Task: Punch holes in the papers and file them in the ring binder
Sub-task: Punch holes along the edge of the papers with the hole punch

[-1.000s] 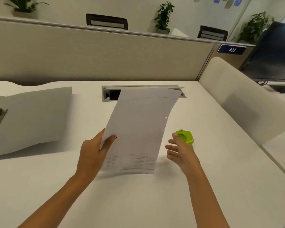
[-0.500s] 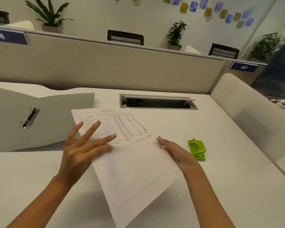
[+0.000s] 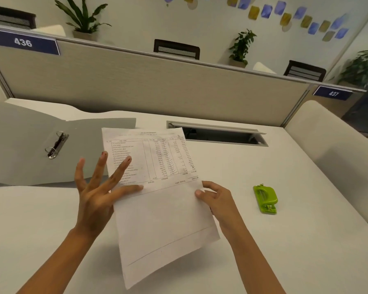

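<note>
A printed sheet of paper (image 3: 162, 209) with a table of figures lies face up in the middle of the white desk (image 3: 285, 251). My left hand (image 3: 98, 192) has its fingers spread and straight over the sheet's left edge. My right hand (image 3: 217, 198) pinches the sheet's right edge between thumb and curled fingers. An open grey ring binder (image 3: 26, 145) lies at the left, its metal rings (image 3: 56, 145) up. The sheet's top left corner overlaps the binder's cover. A small green hole punch (image 3: 265, 199) sits on the desk to the right of my right hand.
A cable slot with a raised lid (image 3: 219, 134) is set into the desk behind the paper. A beige partition (image 3: 157, 90) closes the back, with number plates 436 (image 3: 22, 42) and 437 (image 3: 333, 93). A white side panel (image 3: 331, 145) bounds the right.
The sheet was held up a second ago with its blank side towards me; it now lies face up and has turned more upright. My right hand has taken its right edge.
</note>
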`<state>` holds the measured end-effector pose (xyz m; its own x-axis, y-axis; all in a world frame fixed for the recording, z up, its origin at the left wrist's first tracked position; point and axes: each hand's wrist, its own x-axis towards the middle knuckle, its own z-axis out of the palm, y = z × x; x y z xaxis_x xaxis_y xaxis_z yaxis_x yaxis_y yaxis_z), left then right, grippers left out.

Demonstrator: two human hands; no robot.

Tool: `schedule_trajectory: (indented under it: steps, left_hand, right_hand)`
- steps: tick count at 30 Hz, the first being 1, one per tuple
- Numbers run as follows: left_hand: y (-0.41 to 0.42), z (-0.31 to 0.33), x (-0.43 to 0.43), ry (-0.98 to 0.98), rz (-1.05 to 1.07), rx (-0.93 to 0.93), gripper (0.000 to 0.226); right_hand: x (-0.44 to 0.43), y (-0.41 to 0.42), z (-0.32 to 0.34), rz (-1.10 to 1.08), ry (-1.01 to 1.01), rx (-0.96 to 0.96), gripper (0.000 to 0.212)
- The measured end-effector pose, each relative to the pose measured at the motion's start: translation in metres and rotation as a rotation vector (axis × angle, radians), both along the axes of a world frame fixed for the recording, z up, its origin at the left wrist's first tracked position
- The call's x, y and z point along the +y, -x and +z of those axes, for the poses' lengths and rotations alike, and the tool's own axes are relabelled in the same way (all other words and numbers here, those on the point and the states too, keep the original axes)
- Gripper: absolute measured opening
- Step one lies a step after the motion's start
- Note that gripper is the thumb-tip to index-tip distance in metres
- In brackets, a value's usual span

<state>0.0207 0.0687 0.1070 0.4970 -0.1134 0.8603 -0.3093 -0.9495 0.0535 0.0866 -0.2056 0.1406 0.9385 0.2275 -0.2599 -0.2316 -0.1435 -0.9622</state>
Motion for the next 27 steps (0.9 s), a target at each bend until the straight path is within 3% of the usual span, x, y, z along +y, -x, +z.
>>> schedule_trajectory:
  steps: [8,11,14,16,19,22,25,27]
  left_hand:
    - [0.002,0.008,-0.009,0.069,-0.073,0.088,0.027]
    - [0.001,0.013,-0.012,0.192,-0.142,0.09,0.033]
    - [-0.001,0.013,-0.015,0.378,-0.134,0.113,0.016]
    - [-0.003,0.021,-0.019,0.493,-0.082,0.153,0.025]
    - [-0.007,0.031,-0.024,0.631,-0.025,0.162,0.01]
    - [-0.013,0.028,-0.025,0.79,0.029,0.204,0.023]
    - [-0.014,0.028,-0.029,0.977,0.027,0.283,0.034]
    - [-0.015,0.029,-0.031,1.051,0.037,0.312,0.03]
  right_hand:
    - [-0.004,0.001,-0.001,0.003,-0.029,0.033,0.026]
    - [-0.01,-0.003,0.0,0.039,-0.126,0.106,0.029]
    - [-0.014,-0.005,0.002,0.081,-0.265,0.115,0.026]
    - [-0.014,-0.007,0.002,0.056,-0.379,0.104,0.028]
    - [-0.011,-0.011,0.0,0.025,-0.285,-0.082,0.024]
    - [-0.005,-0.014,0.003,0.083,-0.052,-0.255,0.024]
    - [0.001,-0.012,0.005,0.099,-0.026,-0.246,0.02]
    - [0.004,-0.009,0.006,0.084,-0.073,-0.22,0.031]
